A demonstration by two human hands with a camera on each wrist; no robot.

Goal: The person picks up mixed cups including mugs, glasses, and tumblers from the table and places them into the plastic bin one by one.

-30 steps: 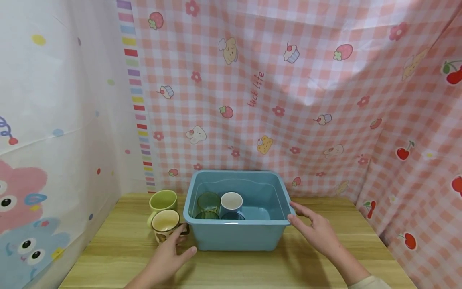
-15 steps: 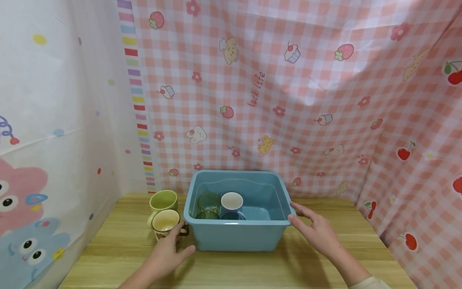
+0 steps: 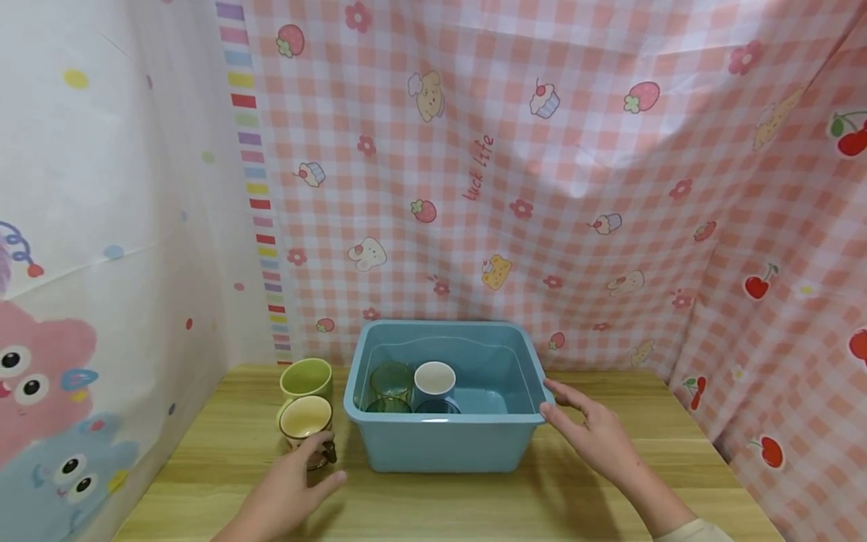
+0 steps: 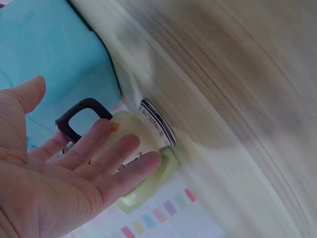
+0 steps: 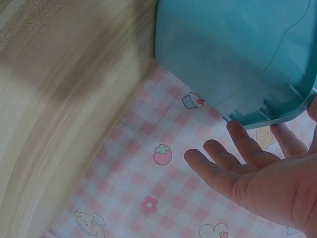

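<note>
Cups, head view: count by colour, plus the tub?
Green glass cup: 1
White cup: 1
Light green mug: 1
Cream mug: 1
Blue tub: 1
Total: 5 (two dark rims at the tub's front wall unclear, not counted)

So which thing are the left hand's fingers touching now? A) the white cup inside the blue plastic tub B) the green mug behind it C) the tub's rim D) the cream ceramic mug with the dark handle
D: the left hand lays straight fingers on the cream ceramic mug with the dark handle.
</note>
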